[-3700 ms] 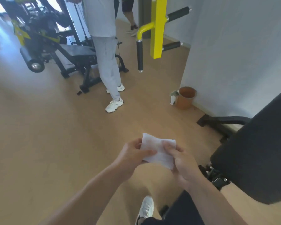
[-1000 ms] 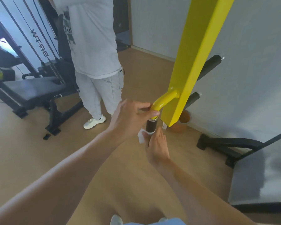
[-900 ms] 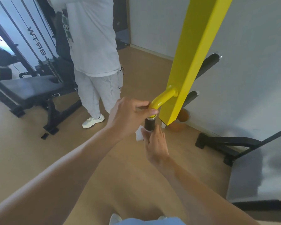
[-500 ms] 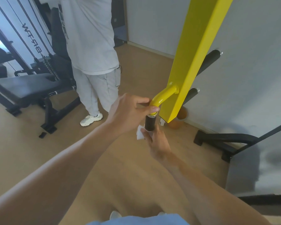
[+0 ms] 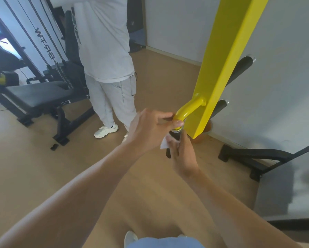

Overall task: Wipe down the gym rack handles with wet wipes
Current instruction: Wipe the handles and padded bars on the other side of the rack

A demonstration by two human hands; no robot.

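A yellow rack post [image 5: 227, 56] carries a curved yellow arm [image 5: 187, 108] that ends in a black grip handle [image 5: 175, 136] hanging downward. My left hand [image 5: 148, 129] pinches the top of the handle where the yellow arm meets the black grip. Just below, my right hand [image 5: 182, 153] wraps the black grip with a white wet wipe [image 5: 164, 144], whose corner sticks out to the left. Most of the grip is hidden by my hands. Two more black handles [image 5: 239, 68] [image 5: 220, 106] project from the post's far side toward the wall.
A person in a white shirt and grey trousers [image 5: 107, 72] stands close on the left of the post. Behind them are a black weight bench [image 5: 37, 93] and a cable machine. A black bench base [image 5: 253, 154] lies on the floor at right. An orange pot [image 5: 205, 130] sits by the wall.
Since 3.7 s ago I have come up to the rack and put both hands on the handle. Over the last second my right hand slid slightly lower on the grip with the wipe.
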